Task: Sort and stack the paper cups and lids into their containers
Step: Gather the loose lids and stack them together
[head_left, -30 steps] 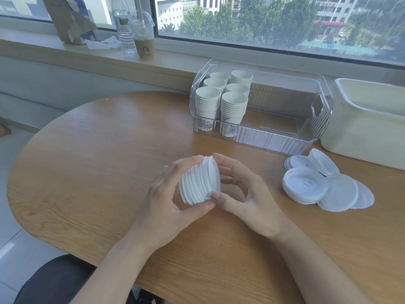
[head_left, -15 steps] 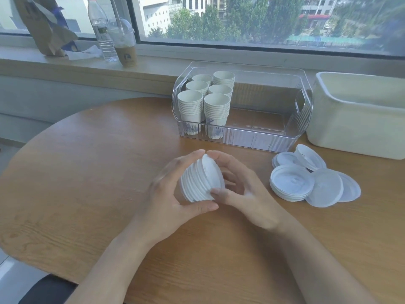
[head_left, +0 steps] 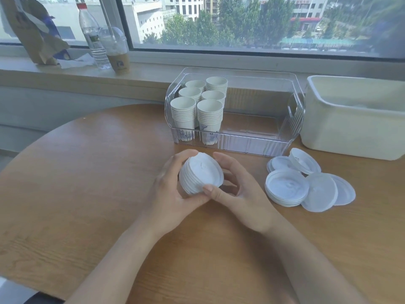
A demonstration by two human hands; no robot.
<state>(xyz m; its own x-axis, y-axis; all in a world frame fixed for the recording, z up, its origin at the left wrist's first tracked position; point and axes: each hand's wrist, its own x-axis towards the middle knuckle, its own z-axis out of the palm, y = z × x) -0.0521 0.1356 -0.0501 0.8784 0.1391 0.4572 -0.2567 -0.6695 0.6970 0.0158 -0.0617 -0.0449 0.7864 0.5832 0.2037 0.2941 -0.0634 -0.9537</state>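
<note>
A tilted stack of white lids (head_left: pixel 200 173) is held on edge just above the wooden table. My left hand (head_left: pixel 173 194) grips it from the left, thumb under and fingers over the top. My right hand (head_left: pixel 238 191) cups it from the right, thumb at the lower rim and fingers curled over the upper rim. To the right lie more lids (head_left: pixel 306 185), one low stack and several loose ones. Several stacks of white paper cups (head_left: pixel 199 110) stand in the left part of a clear plastic bin (head_left: pixel 293 119).
A cream tub (head_left: pixel 355 128) sits at the right, next to the clear bin. On the windowsill stand a water bottle (head_left: pixel 92 36), a lidded drink cup (head_left: pixel 116 51) and a brown paper bag (head_left: pixel 30 31). The round table edge (head_left: pixel 54 137) curves on the left.
The lid stack has tilted so its top face turns more toward me. Both hands keep hold of it; the camera view has shifted slightly.
</note>
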